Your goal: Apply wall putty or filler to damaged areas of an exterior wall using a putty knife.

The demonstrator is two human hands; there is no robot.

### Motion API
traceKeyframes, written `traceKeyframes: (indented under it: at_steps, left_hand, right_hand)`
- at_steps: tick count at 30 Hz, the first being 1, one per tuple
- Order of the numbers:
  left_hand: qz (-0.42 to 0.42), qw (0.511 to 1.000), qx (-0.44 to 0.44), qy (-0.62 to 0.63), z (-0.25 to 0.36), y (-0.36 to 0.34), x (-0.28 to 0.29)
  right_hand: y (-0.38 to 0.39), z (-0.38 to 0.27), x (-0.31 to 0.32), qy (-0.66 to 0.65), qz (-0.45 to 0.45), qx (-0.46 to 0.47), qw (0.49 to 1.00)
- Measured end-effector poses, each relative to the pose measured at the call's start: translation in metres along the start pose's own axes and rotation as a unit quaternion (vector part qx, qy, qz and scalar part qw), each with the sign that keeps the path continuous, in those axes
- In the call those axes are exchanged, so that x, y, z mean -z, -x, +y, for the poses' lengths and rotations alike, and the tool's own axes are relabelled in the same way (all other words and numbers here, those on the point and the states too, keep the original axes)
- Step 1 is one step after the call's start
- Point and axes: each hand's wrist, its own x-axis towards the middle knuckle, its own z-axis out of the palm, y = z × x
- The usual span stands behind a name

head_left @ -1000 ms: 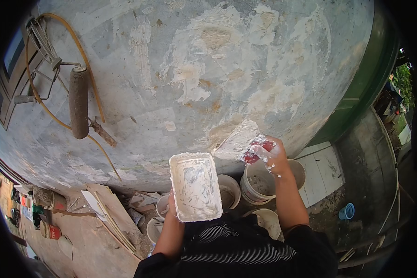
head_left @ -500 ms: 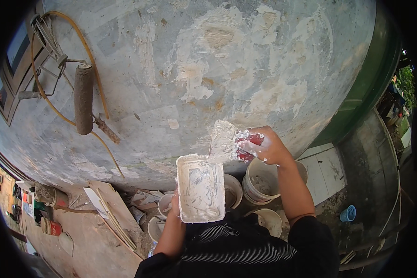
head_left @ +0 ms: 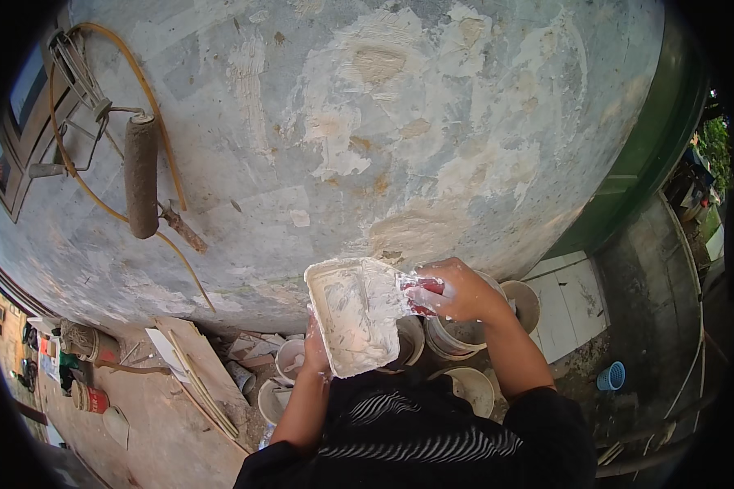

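My left hand (head_left: 316, 349) grips a white rectangular tray (head_left: 311, 306) from its left side, and most of the fingers are hidden beneath it. Whitish putty (head_left: 355, 346) coats the inside of the tray. In my right hand (head_left: 458, 292) is a putty knife (head_left: 426, 295) with a red handle, its wide blade smeared with putty. The blade lies over the upper right part of the tray and seems to touch the putty there. White smears cover my right fingers. Beyond both hands stands a grey wall (head_left: 285, 171) with pale putty patches (head_left: 416, 232).
A paint roller (head_left: 143, 175) and a yellow hose (head_left: 155, 90) hang on the wall at left. Below my hands stand several buckets (head_left: 477, 391). Boards (head_left: 196, 359) lean at lower left. A green door (head_left: 620, 191) and a blue plastic cup (head_left: 612, 376) are to the right.
The putty knife has moved left and down, from the tray's upper right corner to over its inside. The tray has tilted and risen slightly, uncovering a putty patch on the wall.
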Motion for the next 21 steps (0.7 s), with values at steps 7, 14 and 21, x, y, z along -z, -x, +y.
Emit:
traceKeyframes:
  at_steps: [7,14,21]
  left_hand:
    - [0.004,0.994,-0.036,0.103,-0.004,-0.023,0.025]
    - [-0.237,0.941,0.092,0.225,-0.005,-0.020,0.016]
    - [-0.335,0.862,0.162,0.344,-0.015,-0.021,0.018]
  right_hand:
    - [0.010,0.000,-0.013,-0.107,0.074,-0.089,0.988]
    - [-0.015,0.014,-0.011,-0.595,0.256,-0.046,0.761]
    - [-0.035,0.007,-0.036,-0.630,0.251,-0.112,0.726]
